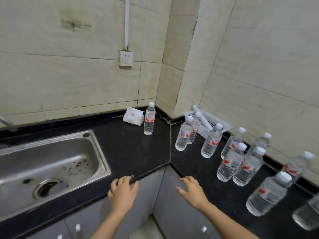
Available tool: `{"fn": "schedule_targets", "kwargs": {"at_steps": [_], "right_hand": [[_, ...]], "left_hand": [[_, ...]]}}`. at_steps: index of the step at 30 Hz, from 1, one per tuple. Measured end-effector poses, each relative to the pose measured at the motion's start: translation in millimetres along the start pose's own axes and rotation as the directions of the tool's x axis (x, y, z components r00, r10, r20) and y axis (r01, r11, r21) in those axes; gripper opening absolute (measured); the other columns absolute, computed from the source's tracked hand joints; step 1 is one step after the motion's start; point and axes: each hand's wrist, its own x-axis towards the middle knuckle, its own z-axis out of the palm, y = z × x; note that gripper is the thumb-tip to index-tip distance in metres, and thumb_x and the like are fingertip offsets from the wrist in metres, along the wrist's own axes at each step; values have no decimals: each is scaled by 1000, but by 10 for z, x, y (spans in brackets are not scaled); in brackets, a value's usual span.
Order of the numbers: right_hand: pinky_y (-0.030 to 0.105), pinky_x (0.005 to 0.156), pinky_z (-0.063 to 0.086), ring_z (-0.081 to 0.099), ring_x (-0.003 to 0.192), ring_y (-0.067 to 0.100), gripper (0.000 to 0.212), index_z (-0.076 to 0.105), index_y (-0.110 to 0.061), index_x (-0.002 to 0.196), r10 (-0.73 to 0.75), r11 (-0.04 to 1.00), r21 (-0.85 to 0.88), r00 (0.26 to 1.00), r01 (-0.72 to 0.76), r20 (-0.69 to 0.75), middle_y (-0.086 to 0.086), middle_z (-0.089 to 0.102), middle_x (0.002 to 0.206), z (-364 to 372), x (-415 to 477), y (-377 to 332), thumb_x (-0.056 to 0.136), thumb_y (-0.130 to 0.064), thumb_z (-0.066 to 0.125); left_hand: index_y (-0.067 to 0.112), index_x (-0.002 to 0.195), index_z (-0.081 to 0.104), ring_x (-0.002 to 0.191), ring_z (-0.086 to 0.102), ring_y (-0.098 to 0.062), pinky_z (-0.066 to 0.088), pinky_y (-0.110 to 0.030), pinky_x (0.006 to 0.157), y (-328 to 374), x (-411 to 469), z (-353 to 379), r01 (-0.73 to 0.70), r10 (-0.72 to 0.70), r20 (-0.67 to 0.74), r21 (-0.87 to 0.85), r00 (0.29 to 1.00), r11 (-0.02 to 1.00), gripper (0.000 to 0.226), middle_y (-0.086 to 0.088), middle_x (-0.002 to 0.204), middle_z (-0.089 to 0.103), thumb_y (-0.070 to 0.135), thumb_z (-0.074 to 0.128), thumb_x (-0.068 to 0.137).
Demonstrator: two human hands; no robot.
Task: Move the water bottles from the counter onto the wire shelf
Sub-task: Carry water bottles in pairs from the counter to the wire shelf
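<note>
Several clear water bottles with white caps and red labels stand on the black counter [131, 152]. One bottle [149, 119] stands alone near the back corner. The others line the right side, from a pair [184, 134] by the corner to a large near bottle [268, 194] at the right edge. My left hand [123, 192] rests with spread fingers on the counter's front edge, holding nothing. My right hand [192, 190] hovers at the inner corner edge, fingers apart, empty. No wire shelf is in view.
A steel sink [51, 163] fills the counter's left part. A white tissue pack [133, 116] lies by the back wall. A white plastic basket [212, 120] with a rolled tube leans in the right corner. A wall socket [126, 58] sits above. Grey cabinet doors are below.
</note>
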Motion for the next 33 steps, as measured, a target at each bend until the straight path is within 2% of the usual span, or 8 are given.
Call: {"fn": "schedule_targets", "kwargs": {"at_steps": [5, 12, 18, 20, 22, 24, 28, 33], "right_hand": [[33, 106, 34, 37, 130, 23, 50, 43, -16, 134, 127, 989, 84, 991, -124, -38, 6, 42, 139, -106, 390, 248, 89, -35, 52], [34, 107, 33, 39, 129, 26, 60, 36, -12, 137, 151, 942, 321, 979, -102, -134, 13, 43, 138, -344, 1348, 474, 85, -30, 60], [27, 95, 35, 44, 126, 26, 65, 35, -6, 135, 229, 768, 633, 965, -101, -124, 16, 48, 135, -537, 2276, 645, 80, -14, 68], [29, 99, 35, 44, 126, 27, 69, 33, -5, 137, 251, 709, 698, 961, -104, -112, 16, 47, 136, -559, 2520, 722, 78, -9, 70], [33, 104, 35, 45, 126, 27, 78, 29, -6, 139, 275, 679, 725, 956, -116, -105, 15, 47, 136, -569, 2723, 797, 75, -11, 73], [34, 102, 37, 48, 122, 26, 82, 29, -8, 139, 282, 656, 744, 956, -129, -83, 13, 50, 133, -541, 2864, 841, 72, -10, 76], [38, 102, 41, 53, 114, 23, 76, 38, -16, 129, 257, 595, 794, 966, -124, -42, 11, 54, 127, -457, 3056, 873, 66, -3, 78], [37, 99, 42, 55, 105, 18, 64, 42, -22, 115, 268, 507, 858, 961, -81, -68, -3, 57, 106, -453, 3234, 795, 66, 2, 76]], "left_hand": [[20, 128, 47, 133, 27, -25, 26, -41, 106, 134, 355, 326, -27, 27, 122, -4, 992, 1000, 43, 1, 142, 44, 42, 44, 91], [19, 131, 43, 134, 26, -25, 25, -43, 106, 524, 1151, 455, -48, 47, 68, 7, 997, 999, 45, 0, 142, 43, 40, 44, 91], [16, 141, 26, 135, 25, -27, 26, -46, 107, 964, 1901, 574, 15, -14, 34, -14, 999, 1000, 58, -4, 144, 40, 39, 45, 91], [15, 142, 25, 134, 27, -27, 28, -45, 106, 1118, 2093, 663, 20, -19, 8, -42, 1000, 999, 61, -5, 143, 41, 37, 48, 90], [14, 141, 26, 133, 29, -28, 31, -44, 104, 1212, 2206, 775, 29, -29, 3, -65, 1000, 997, 62, -6, 142, 43, 35, 51, 89], [14, 141, 26, 133, 30, -28, 32, -45, 103, 1230, 2261, 898, 69, -68, 26, -72, 997, 995, 63, -6, 141, 44, 35, 53, 88], [13, 142, 25, 133, 30, -29, 32, -46, 103, 1243, 2379, 1090, 148, -140, 82, -92, 987, 985, 65, -7, 143, 42, 35, 54, 87], [12, 142, 24, 134, 29, -32, 30, -48, 105, 1304, 2680, 1100, 174, -163, 81, -165, 983, 971, 69, -11, 144, 40, 32, 57, 86]]}}
